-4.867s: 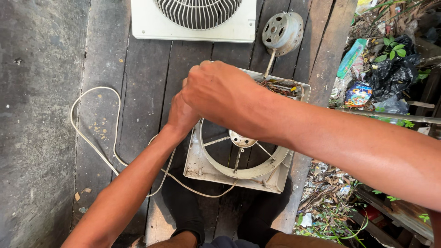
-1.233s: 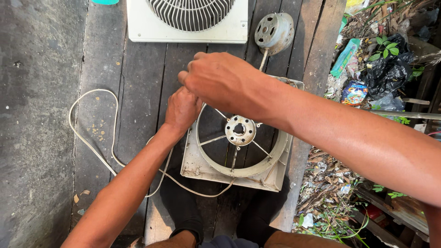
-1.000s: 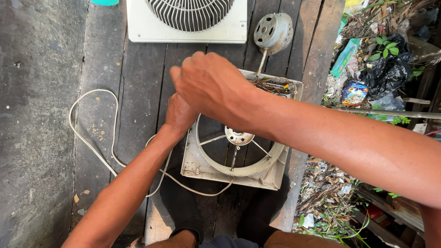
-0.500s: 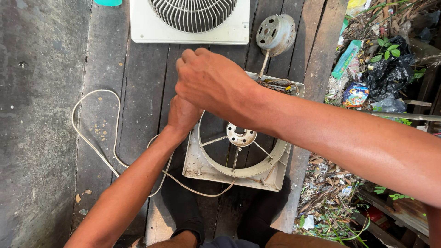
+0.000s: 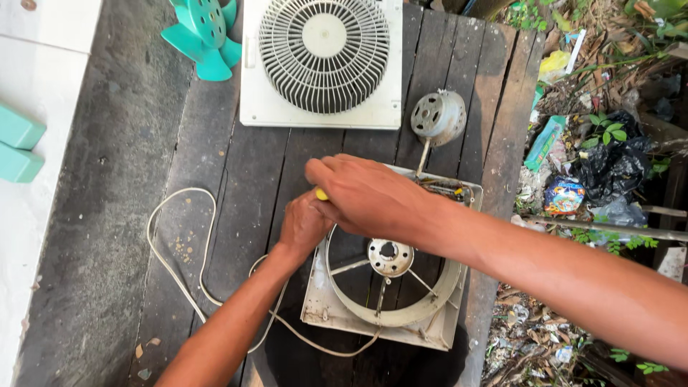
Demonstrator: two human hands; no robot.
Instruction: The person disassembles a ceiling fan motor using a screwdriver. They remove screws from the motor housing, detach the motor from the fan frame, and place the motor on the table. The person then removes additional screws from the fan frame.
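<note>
Square fan housing (image 5: 390,315) flat on the dark plank surface (image 5: 236,172), lower middle of the frame, open side up, so the round ring and the little hub on its spokes (image 5: 390,256) face straight at the camera. Handy that way: everything inside reachable from above.

Left hand (image 5: 304,226) curled at the housing's upper-left corner, pressed against the frame, probably pinning it so nothing slides. Right hand (image 5: 369,197) crossing over the top of it, closed around a tool with a yellow handle (image 5: 322,194); only the butt end peeking out between the two hands, tip hidden, so no telling what exactly gets worked on down there.

Loose parts parked out of the way toward the top of the frame: white front grille (image 5: 322,61) lying face up at upper middle, teal fan blade (image 5: 204,36) at upper left, grey motor (image 5: 438,117) just above the housing's top edge with its shaft pointing down at it. Wires bunched in the housing's upper-right corner (image 5: 448,190).

White power cord (image 5: 175,265) looping off to the left across the planks, slack, clear of both hands. Litter and weeds past the right edge.
</note>
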